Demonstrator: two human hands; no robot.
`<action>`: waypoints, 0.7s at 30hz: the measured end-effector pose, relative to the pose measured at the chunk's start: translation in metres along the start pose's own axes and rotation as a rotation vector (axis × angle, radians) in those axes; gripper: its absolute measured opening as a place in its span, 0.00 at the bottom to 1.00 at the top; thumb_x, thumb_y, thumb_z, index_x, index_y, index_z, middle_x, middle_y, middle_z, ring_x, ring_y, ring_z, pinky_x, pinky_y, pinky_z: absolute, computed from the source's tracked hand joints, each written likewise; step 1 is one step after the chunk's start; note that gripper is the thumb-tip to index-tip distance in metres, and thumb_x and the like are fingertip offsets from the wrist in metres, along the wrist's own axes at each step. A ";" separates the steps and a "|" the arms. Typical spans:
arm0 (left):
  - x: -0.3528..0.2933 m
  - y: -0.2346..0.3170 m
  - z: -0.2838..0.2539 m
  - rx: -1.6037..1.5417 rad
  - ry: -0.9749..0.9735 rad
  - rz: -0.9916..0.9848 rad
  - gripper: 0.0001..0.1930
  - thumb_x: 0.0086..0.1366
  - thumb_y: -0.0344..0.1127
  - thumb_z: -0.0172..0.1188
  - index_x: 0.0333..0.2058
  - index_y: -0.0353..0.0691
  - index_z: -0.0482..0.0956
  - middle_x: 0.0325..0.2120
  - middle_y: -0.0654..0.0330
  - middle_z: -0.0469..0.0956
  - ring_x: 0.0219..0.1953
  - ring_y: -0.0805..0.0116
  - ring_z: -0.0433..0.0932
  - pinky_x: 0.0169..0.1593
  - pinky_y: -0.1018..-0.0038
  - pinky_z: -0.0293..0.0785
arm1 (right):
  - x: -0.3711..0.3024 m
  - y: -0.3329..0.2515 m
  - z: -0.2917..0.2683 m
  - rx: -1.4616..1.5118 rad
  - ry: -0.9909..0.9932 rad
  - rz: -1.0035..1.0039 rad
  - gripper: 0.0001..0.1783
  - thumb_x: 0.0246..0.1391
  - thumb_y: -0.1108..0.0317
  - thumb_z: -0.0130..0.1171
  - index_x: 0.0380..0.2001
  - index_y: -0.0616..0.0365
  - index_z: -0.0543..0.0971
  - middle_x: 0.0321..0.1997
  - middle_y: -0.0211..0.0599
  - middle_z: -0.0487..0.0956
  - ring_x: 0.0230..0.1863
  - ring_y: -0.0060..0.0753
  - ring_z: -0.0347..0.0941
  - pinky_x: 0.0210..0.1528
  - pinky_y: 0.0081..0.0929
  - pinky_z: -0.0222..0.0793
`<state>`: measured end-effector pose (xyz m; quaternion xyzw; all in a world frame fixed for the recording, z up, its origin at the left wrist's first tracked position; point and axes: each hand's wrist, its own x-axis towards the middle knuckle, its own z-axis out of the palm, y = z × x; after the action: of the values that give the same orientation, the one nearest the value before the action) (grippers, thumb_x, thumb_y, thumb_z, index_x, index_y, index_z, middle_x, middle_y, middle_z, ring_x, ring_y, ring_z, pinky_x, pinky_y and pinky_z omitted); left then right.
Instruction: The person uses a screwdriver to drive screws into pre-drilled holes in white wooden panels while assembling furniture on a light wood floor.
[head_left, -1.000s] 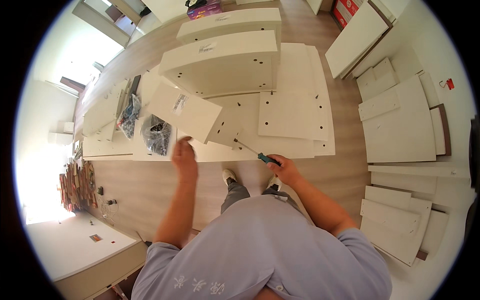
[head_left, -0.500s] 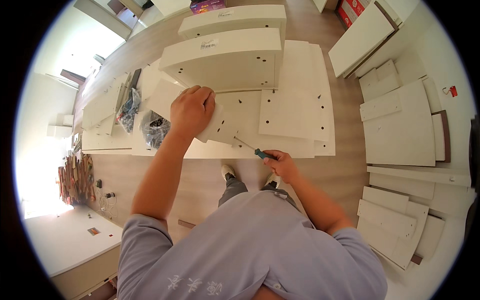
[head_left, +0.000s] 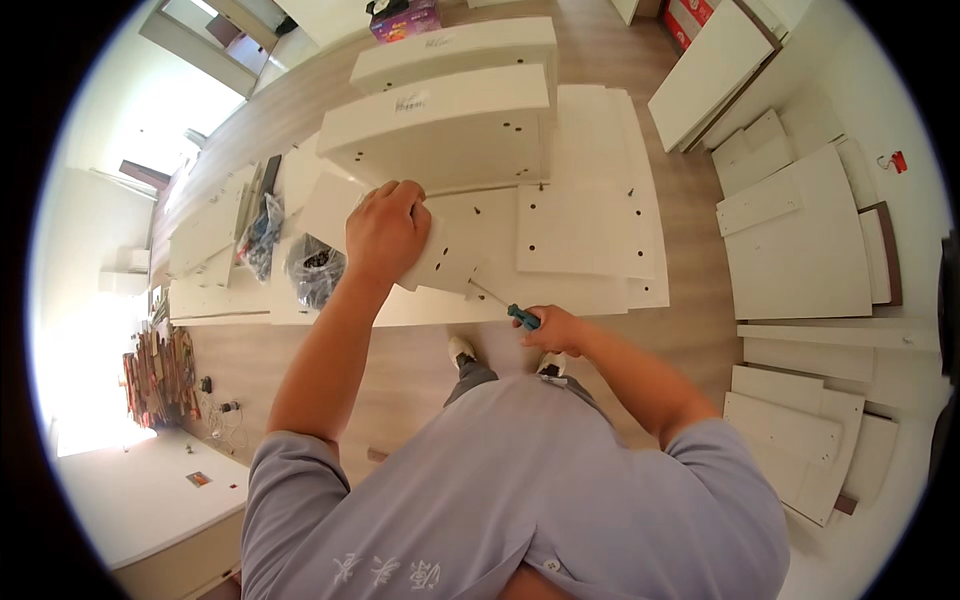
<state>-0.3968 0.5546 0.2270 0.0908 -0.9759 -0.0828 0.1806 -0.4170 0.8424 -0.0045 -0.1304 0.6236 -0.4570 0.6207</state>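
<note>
My right hand is closed round the green handle of a screwdriver. Its thin shaft points up and left, and the tip meets the near edge of a small white panel with dark holes. Over that panel my left hand is curled, holding it against the white boards below; its fingertips are partly hidden. A small screw stands up from the white surface to the right of my left hand. Beyond it rise two white drawer-like boxes, one behind the other.
Clear plastic bags of small hardware lie left of my left forearm. A drilled white board lies on the right of the stack. More panels lean along the right wall. At the lower left is a white cabinet.
My head view has shifted slightly. My right hand has turned a little on the screwdriver, whose tip stays by the panel's edge. My left hand keeps its hold.
</note>
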 end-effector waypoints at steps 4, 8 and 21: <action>-0.002 -0.011 -0.001 -0.110 0.002 -0.015 0.09 0.67 0.30 0.55 0.43 0.41 0.80 0.36 0.54 0.83 0.41 0.52 0.82 0.46 0.59 0.79 | -0.004 0.000 0.008 -0.119 0.097 -0.094 0.29 0.49 0.62 0.75 0.54 0.60 0.80 0.33 0.38 0.80 0.33 0.33 0.74 0.40 0.34 0.73; -0.002 -0.034 0.008 -0.456 0.150 -0.261 0.10 0.71 0.30 0.54 0.49 0.39 0.77 0.35 0.56 0.80 0.38 0.60 0.81 0.45 0.64 0.78 | -0.012 0.015 0.011 -0.353 0.252 -0.276 0.30 0.51 0.61 0.74 0.56 0.61 0.79 0.37 0.41 0.80 0.38 0.35 0.75 0.45 0.35 0.73; -0.153 0.020 -0.009 -1.722 -0.279 -0.685 0.09 0.67 0.27 0.69 0.45 0.36 0.82 0.34 0.56 0.84 0.24 0.77 0.71 0.27 0.81 0.65 | -0.191 -0.070 0.034 -0.593 0.304 -0.450 0.31 0.56 0.59 0.69 0.63 0.49 0.76 0.55 0.40 0.83 0.53 0.53 0.78 0.57 0.44 0.74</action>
<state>-0.2557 0.6042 0.1874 0.1975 -0.5115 -0.8356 0.0326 -0.3778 0.9300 0.1782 -0.3679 0.7691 -0.3958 0.3411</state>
